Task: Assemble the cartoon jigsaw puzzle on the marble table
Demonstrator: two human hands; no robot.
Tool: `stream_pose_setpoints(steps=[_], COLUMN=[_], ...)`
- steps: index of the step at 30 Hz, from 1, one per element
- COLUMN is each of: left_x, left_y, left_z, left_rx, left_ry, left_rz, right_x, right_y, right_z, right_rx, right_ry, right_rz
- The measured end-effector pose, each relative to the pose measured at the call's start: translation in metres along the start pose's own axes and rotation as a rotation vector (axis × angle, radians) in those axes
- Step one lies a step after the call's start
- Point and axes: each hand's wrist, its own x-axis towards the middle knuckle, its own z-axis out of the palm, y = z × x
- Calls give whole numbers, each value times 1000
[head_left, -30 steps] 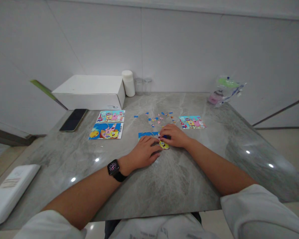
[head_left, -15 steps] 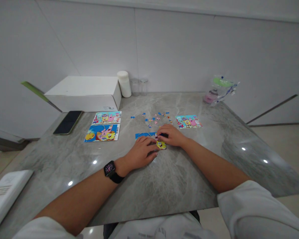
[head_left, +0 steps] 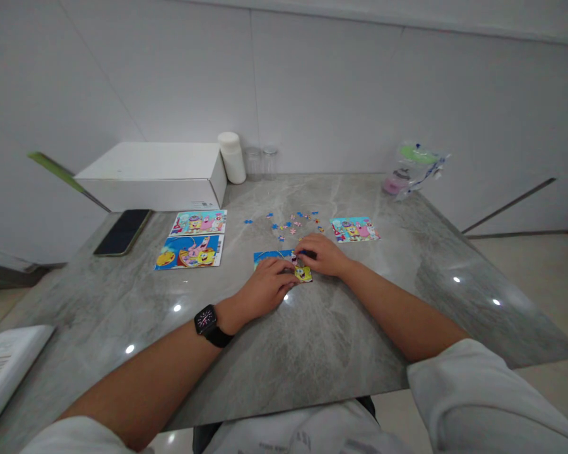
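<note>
A partly assembled jigsaw puzzle (head_left: 304, 273), blue with a yellow cartoon figure, lies flat on the grey marbled table in front of me. My left hand (head_left: 266, 287) rests over its left and front part, fingers stretched out and pressing on it; this hides much of the picture. At the upper right edge of the puzzle, my right hand (head_left: 325, 255) has thumb and fingertips pinched on a small puzzle piece, mostly covered by the fingers. Just beyond the hands, several loose puzzle pieces (head_left: 292, 224) are scattered, mainly blue and pink.
Picture cards (head_left: 189, 251) lie at the left, and another card (head_left: 355, 229) at the right. A phone (head_left: 123, 232), a white box (head_left: 149, 176), a white bottle (head_left: 231, 157) and glasses (head_left: 269, 162) stand or lie farther back. A bagged cup (head_left: 409, 170) is at the back right.
The whole view has shifted slightly, so things appear a little farther left. Both hands stay at the puzzle, with hardly any movement of the fingers.
</note>
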Motion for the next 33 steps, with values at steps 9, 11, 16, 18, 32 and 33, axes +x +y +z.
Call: stream_pose_setpoints(steps=[9, 11, 16, 18, 32, 33], left_x=[8, 8, 8, 7, -5, -8], left_y=[2, 2, 0, -1, -72, -84], left_z=[1, -1, -3, -3, -61, -65], left_rx=[-39, -46, -70, -81, -111, -137], left_ry=[-6, -6, 7, 19, 696, 744], left_rz=[-58, -58, -46, -38, -409, -459], right_x=[0, 0, 1, 2, 0, 0], right_y=[0, 0, -2, -2, 15, 19], right_z=[0, 0, -1, -2, -15, -18], right_rx=[-6, -4, 6, 11, -30, -33], right_ry=[-19, -19, -15, -11, 327, 374], right_rz=[-12, -15, -20, -18, 232, 274])
